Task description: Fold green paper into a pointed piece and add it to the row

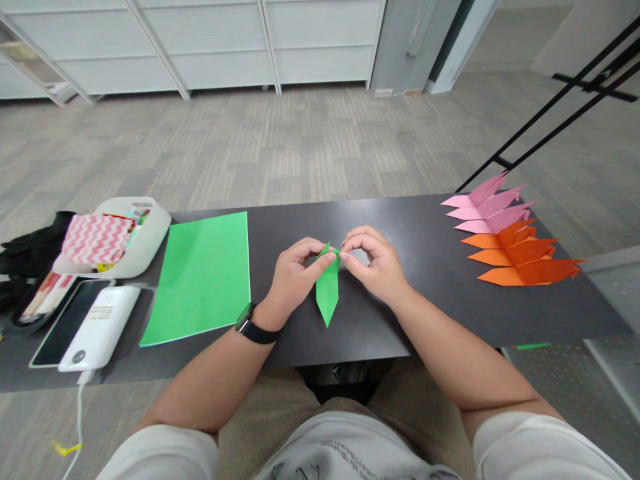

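Note:
A folded green paper figure is held above the dark table, its broad pointed end hanging down toward me. My left hand pinches the upper part between thumb and fingers. With thumb and index finger, my right hand pinches a thin tip of the same paper at the upper right; part of that tip is hidden by the fingers. To the left of my hands lies a stack of green paper sheets. On the right, orange folded paper birds and pink folded paper birds stand in a row.
A white basket with a pink zigzag-patterned packet stands at the far left. In front of it are a phone and a white power bank with a cable. Black metal bars rise beyond the table's right end.

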A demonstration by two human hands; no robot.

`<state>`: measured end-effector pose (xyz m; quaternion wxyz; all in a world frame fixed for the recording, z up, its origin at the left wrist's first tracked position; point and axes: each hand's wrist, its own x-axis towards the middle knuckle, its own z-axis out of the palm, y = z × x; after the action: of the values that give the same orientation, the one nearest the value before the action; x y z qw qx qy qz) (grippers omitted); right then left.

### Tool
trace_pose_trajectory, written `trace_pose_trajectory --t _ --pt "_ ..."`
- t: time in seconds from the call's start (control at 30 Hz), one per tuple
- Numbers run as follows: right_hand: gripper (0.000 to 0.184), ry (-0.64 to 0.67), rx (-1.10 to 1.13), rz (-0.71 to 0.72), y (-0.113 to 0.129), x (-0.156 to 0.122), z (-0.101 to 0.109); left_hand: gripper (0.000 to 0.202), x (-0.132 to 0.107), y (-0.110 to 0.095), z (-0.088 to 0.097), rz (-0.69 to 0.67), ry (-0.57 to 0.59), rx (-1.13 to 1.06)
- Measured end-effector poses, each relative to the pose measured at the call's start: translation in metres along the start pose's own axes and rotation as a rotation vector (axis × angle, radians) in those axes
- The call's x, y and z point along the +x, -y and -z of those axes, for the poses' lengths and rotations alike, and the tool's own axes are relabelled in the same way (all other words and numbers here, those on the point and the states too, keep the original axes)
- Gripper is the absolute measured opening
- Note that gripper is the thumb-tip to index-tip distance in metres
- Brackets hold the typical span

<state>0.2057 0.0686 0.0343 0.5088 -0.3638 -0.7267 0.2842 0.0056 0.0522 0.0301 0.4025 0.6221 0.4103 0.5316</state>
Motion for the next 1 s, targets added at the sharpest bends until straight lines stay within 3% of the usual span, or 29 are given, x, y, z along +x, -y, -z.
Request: trace_pose_trajectory --t 0.23,0.43,0.63,1.0 --pt "0.007 -0.017 -0.090 0.031 0.006 -0.001 -0.002 0.019 -0.001 -0.004 -0.001 -0.047 -0.008 0.046" --pt "0.004 0.036 -0.026 0.038 0.007 -0.002 -0.006 0.023 -0.001 -0.007 0.001 -0.105 -0.033 0.137" --pt "0.008 0.085 -0.034 -0.004 0.004 -0.002 -0.007 0.025 -0.003 -0.008 0.000 -0.041 -0.039 0.077" --pt "0.008 0.157 -0.018 0.058 0.004 0.001 0.001 0.018 0.001 0.002 0.004 -0.007 0.031 -0.001"
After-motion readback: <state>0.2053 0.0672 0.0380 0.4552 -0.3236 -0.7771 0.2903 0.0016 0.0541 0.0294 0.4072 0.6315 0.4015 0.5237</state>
